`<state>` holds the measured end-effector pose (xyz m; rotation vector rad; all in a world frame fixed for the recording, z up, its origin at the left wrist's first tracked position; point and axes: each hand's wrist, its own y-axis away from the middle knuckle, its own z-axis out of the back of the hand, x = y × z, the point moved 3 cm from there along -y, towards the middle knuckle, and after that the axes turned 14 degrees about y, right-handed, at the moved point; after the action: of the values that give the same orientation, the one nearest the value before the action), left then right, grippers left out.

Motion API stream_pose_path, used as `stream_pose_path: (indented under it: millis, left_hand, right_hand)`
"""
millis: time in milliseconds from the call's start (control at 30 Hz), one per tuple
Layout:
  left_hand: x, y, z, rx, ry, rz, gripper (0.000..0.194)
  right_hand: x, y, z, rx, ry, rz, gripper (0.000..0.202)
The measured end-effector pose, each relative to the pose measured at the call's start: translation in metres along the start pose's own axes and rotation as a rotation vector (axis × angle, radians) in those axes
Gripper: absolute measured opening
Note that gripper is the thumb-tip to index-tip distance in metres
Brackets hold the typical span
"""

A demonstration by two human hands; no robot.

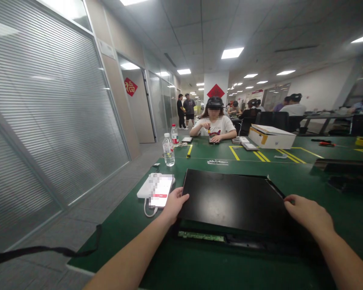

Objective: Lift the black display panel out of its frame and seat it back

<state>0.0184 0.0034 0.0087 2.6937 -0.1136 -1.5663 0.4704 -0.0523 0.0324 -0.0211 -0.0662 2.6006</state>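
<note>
A wide, flat black screen panel (230, 201) lies in front of me, its near edge raised over a black frame (254, 241). Its left edge is gripped by my left hand (175, 203), thumb on top. My right hand (310, 213) closes on the right edge, where a dark rim shows beside the panel. Below the near edge, a strip of green circuit board (201, 236) is visible at the left part of the frame. The fingertips under the panel are hidden.
Left of the panel lie a phone (161, 191) and a white device with a cable. Two bottles (169, 151) stand beyond. Across the green table (133, 233) sits a person (216, 125) near a white box (272, 137). Dark parts (347, 173) lie at right.
</note>
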Motion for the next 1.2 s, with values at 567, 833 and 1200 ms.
stream_pose_path:
  millis: [567, 833, 1200]
  left_hand:
    - [-0.001, -0.008, 0.009, 0.126, -0.114, -0.123, 0.04]
    - [0.011, -0.023, 0.018, 0.024, -0.27, -0.277, 0.031]
    - [0.015, -0.029, 0.014, 0.107, -0.16, -0.195, 0.031]
  right_hand:
    - [0.005, 0.004, 0.001, 0.06, 0.035, -0.015, 0.049]
    - [0.015, 0.008, 0.0, 0.014, 0.067, 0.014, 0.045]
    - [0.003, -0.001, -0.007, -0.017, 0.013, 0.002, 0.04]
